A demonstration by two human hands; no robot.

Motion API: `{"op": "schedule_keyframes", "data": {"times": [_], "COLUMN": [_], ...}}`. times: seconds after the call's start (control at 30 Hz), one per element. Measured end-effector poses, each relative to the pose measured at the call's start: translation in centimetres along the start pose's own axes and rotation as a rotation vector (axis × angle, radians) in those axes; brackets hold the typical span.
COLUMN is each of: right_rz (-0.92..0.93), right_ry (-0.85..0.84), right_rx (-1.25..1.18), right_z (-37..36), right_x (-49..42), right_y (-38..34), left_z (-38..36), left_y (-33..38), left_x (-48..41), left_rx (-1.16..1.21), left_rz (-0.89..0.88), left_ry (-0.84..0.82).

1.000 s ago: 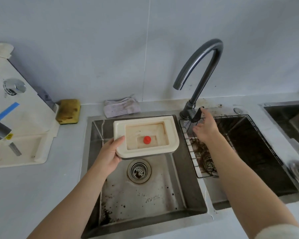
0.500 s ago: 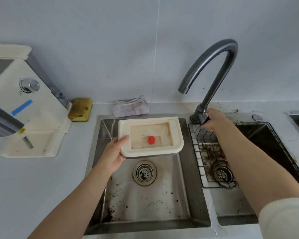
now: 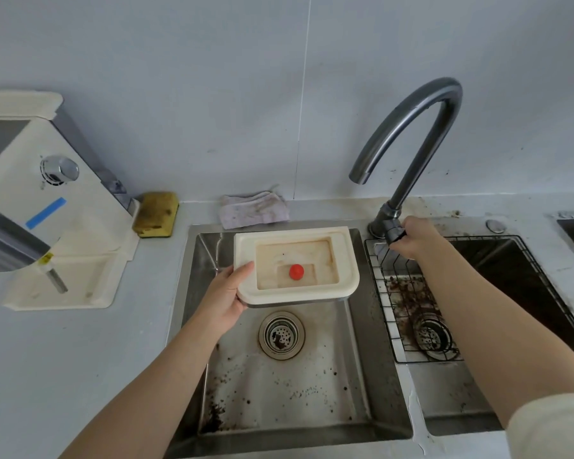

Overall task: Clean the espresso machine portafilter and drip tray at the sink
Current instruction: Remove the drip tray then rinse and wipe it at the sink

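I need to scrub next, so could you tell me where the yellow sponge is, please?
In the head view, the yellow sponge lies at the back left of the counter, between the espresso machine and the cloth.

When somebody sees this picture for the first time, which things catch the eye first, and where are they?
First, the cream drip tray with its red float, which the left hand holds over the left sink basin. Then the tall dark faucet behind the basins, whose lever the right hand grips. Brown coffee grounds lie on the wire rack in the right basin.
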State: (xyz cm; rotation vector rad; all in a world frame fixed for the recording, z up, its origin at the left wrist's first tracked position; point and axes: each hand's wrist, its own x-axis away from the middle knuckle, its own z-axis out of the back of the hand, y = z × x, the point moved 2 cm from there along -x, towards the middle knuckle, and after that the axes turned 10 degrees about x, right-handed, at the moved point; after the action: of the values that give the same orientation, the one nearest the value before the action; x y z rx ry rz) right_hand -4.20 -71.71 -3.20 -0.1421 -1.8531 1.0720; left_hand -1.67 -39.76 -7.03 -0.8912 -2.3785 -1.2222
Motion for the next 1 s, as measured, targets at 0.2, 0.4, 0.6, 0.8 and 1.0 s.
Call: {"op": "schedule_keyframes", "data": {"times": [0.2,0.4,0.6,0.8,1.0], "right_rz": [0.019,0.027,0.030,0.018,-0.011], "right_ry": [0.047,0.082,0.128,0.099,0.026], "right_rx": [0.035,0.045,0.066,0.074,0.132], "right_z": [0.2,0.4,0.1,0.4,0.1], "right_x": [0.0,0.0,0.5,0.5,1.0], "right_y": [0.2,0.3,0.3,0.4,1.7], "left_z": [0.0,0.1,0.0,-0.1,-0.4], "left_y": [-0.2,-0.2,-0.1,-0.2,-0.4], "left_x": [0.1,0.3,0.3,0.2,0.1], "left_rx": [-0.003,-0.006,-0.004,-0.003,0.007], "left_rz": [0.012,0.009,0.014,0.019,0.025], "left_ry": [-0.012,-0.015,-0.015,-0.029,-0.039]}}
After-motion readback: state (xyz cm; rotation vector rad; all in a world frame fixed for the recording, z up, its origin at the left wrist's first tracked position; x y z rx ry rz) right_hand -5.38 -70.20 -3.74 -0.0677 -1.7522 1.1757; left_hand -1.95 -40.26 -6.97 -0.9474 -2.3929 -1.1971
